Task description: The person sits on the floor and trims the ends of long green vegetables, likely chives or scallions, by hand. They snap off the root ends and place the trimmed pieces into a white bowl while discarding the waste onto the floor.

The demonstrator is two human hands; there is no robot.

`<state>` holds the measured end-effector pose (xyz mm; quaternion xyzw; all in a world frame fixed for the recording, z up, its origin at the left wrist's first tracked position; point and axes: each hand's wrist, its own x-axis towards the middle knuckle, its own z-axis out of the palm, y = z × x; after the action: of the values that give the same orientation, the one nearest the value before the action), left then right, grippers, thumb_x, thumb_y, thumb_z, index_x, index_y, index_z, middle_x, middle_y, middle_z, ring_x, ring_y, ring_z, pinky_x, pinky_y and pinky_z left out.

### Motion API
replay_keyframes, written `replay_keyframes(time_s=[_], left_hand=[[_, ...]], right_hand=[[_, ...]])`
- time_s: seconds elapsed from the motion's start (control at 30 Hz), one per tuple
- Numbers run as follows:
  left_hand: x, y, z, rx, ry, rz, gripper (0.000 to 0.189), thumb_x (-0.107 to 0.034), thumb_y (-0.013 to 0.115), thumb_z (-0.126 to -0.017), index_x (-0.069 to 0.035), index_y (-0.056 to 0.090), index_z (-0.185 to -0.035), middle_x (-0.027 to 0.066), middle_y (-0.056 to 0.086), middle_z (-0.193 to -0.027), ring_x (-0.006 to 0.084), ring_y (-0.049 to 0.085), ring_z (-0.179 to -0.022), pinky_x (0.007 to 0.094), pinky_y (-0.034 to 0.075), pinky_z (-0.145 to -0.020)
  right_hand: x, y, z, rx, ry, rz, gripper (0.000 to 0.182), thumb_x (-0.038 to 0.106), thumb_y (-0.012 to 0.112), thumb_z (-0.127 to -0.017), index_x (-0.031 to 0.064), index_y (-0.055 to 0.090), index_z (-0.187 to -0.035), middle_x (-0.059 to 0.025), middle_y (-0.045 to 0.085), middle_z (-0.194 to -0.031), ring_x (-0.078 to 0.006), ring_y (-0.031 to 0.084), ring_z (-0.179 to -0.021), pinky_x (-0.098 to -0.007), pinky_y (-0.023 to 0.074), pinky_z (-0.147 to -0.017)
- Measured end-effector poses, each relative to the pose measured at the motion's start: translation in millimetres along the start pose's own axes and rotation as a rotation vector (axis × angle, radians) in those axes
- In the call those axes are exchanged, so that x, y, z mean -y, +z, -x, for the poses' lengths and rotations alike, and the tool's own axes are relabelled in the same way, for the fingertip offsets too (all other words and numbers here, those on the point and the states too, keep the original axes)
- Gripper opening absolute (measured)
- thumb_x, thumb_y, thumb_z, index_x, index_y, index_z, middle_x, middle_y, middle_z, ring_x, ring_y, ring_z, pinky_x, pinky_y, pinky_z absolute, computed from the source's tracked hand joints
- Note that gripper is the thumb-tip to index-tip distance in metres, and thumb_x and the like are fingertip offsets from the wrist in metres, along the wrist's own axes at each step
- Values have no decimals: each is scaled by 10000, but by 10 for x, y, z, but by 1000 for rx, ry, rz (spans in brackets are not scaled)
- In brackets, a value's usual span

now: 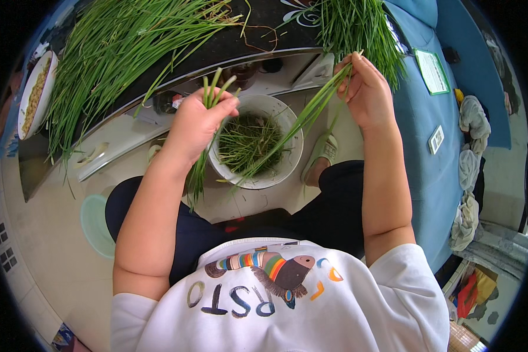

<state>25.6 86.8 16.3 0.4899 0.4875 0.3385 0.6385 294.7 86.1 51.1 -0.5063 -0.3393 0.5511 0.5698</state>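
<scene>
My left hand (202, 116) is closed around a small bunch of green chive-like stalks (196, 176); their pale ends stick up past the thumb and the leaves hang down. Between the thumb and fingers of my right hand (361, 86) are the ends of a few long green stalks (308, 115), which slant down to the left over a white bucket (292, 154). Loose green and dry trimmings (251, 143) lie inside the bucket, on the floor between my feet. A large heap of long green stalks (127, 48) covers the dark table at the upper left. Another green bunch (361, 26) lies behind my right hand.
The dark tabletop (264, 37) runs across the top, above an open drawer (127, 143). A white bowl of brownish food (48, 83) stands at the far left. A pale green basin (97, 224) is on the floor. To the right is a blue sofa (427, 185) with plastic bags (468, 169).
</scene>
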Motion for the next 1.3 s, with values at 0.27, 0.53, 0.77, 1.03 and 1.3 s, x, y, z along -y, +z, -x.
replay_keyframes(time_s=[0.27, 0.53, 0.77, 1.03, 1.3], left_hand=[[96, 231, 22, 160, -61, -46, 199, -155, 576, -818, -28, 621, -964, 32, 635, -856, 48, 443, -596, 185, 375, -553], [-21, 257, 53, 316, -138, 37, 216, -185, 555, -823, 0, 611, -920, 81, 638, -833, 13, 429, -477, 136, 297, -389], [-156, 72, 93, 417, -204, 69, 226, -146, 507, -838, 40, 585, -940, 130, 623, -782, 9, 423, -453, 136, 271, -365], [-309, -106, 181, 446, -167, -59, 209, -157, 541, -814, -12, 622, -940, 20, 613, -709, 3, 352, -458, 153, 262, -405], [-351, -155, 214, 405, -143, -106, 195, -121, 538, -793, -12, 623, -930, 8, 597, -672, 9, 371, -479, 153, 274, -434]], right_hand=[[7, 20, 63, 75, 54, -165, 194, 236, 465, -892, 50, 516, -867, -67, 564, -756, -120, 471, -564, -233, 383, -505], [-46, 139, 89, 86, 73, -154, 203, 248, 484, -885, 49, 509, -851, -71, 562, -745, -135, 504, -548, -223, 355, -443], [-7, 35, 1, -28, 13, -144, 217, 247, 483, -885, 35, 527, -890, -60, 544, -732, -138, 493, -563, -245, 368, -486], [12, -128, -117, -107, -71, -121, 206, 221, 489, -878, 21, 531, -858, -53, 505, -710, -149, 487, -570, -258, 364, -472], [53, -179, -130, -109, -127, -72, 203, 217, 484, -879, 18, 524, -883, -60, 520, -714, -150, 501, -572, -255, 342, -462]])
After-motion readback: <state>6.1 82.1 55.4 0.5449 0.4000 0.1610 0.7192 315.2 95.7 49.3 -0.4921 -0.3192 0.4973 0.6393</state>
